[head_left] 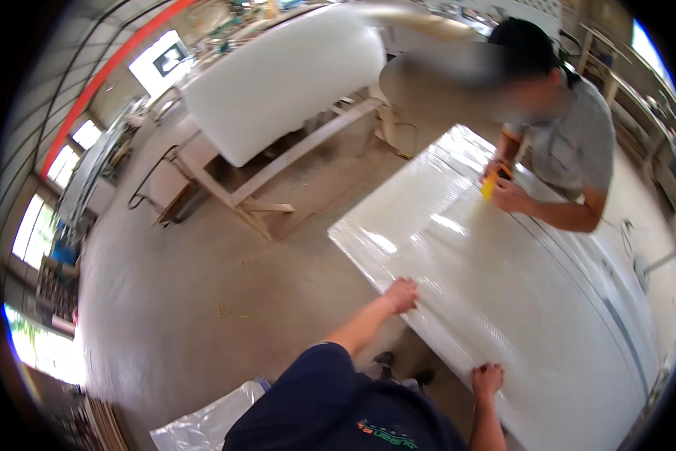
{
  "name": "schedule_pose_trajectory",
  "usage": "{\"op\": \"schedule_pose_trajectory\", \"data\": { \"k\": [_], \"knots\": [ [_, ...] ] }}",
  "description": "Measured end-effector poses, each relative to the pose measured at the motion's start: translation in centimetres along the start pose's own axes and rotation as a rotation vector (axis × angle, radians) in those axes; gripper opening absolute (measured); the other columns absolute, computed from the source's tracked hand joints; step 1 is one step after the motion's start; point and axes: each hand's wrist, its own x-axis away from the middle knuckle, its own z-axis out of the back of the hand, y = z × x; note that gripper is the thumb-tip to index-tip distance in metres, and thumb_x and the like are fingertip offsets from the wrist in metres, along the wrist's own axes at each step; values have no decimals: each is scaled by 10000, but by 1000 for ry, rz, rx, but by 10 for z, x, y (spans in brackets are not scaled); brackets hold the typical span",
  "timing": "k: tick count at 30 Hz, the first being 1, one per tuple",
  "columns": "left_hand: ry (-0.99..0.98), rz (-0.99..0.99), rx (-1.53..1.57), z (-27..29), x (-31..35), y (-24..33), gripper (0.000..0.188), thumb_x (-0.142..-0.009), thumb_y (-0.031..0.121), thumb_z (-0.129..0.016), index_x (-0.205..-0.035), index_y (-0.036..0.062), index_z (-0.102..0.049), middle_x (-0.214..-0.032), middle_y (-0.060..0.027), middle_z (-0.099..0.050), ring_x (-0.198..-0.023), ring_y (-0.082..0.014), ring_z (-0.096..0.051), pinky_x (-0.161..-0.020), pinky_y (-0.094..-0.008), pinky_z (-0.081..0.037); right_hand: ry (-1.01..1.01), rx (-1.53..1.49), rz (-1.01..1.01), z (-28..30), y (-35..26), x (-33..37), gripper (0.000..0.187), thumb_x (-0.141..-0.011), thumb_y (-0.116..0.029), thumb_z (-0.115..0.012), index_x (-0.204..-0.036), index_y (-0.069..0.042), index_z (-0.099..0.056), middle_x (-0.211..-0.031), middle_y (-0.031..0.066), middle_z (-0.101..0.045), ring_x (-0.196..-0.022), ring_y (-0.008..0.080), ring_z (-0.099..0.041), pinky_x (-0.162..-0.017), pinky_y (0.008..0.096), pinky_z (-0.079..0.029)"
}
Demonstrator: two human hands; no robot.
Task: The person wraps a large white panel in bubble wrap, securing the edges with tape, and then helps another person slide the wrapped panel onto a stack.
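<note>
A large flat panel covered in shiny clear plastic wrap (458, 293) lies in front of me and to the right. My left hand (403, 295) is at its near left edge, fingers curled closed on the wrap. Farther right along the same edge, my right hand (488, 379) is closed too, knuckles up, on the wrap at the rim. What lies under my fingertips is hidden. Across the panel a co-worker (578, 143) leans over it, holding a small yellow and black tool (493, 184) whose kind I cannot make out.
Beyond the panel, a big white wrapped block (285, 79) rests on a wooden frame stand (308, 154). A low cart (176, 199) stands left of it. Crumpled clear plastic (202, 421) lies on the floor by my left side. Benches and shelving (646, 120) line the far right.
</note>
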Motion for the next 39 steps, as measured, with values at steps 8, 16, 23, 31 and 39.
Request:
{"op": "schedule_pose_trajectory", "data": {
  "k": [8, 16, 23, 31, 39],
  "knots": [
    [36, 132, 86, 8, 7, -51, 321, -738, 422, -690, -913, 153, -706, -1047, -77, -589, -1114, -249, -491, -964, -407, -372, -14, 59, -165, -7, 1, -14, 131, -678, -230, -697, -737, -116, -668, -985, 89, -574, -1022, 301, -514, -872, 456, -433],
    [321, 405, 337, -26, 28, -56, 601, -684, 403, -785, -1100, 40, -545, -1086, -109, -572, -1102, -258, -515, -924, -398, -436, 37, 101, -161, -20, -10, -12, 138, -669, -219, -703, -728, -98, -674, -935, 118, -593, -946, 315, -556, -812, 437, -487],
    [102, 2268, 1158, 49, -16, -18, 517, -701, 282, -790, -1031, -12, -522, -1082, -142, -577, -1094, -268, -527, -874, -341, -468, -66, 120, -235, -6, -2, -12, 145, -687, -219, -715, -751, -98, -667, -971, 102, -581, -997, 315, -533, -843, 434, -472],
    [303, 357, 352, -43, 63, 56, 633, -887, 391, -506, -1276, -103, -424, -1357, -281, -393, -1279, -365, -371, -1033, -405, -339, -25, 176, -182, -6, 8, -15, 181, -665, -229, -716, -745, -73, -673, -939, 156, -600, -906, 341, -576, -795, 442, -488],
    [79, 191, 252, -24, 69, 66, 802, -876, 523, -484, -1360, -98, -331, -1480, -326, -104, -1401, -433, -49, -1143, -482, -66, -150, 153, -218, 1, -6, -21, 177, -687, -226, -707, -752, -69, -658, -988, 135, -581, -981, 333, -545, -846, 447, -471]
  ]
}}
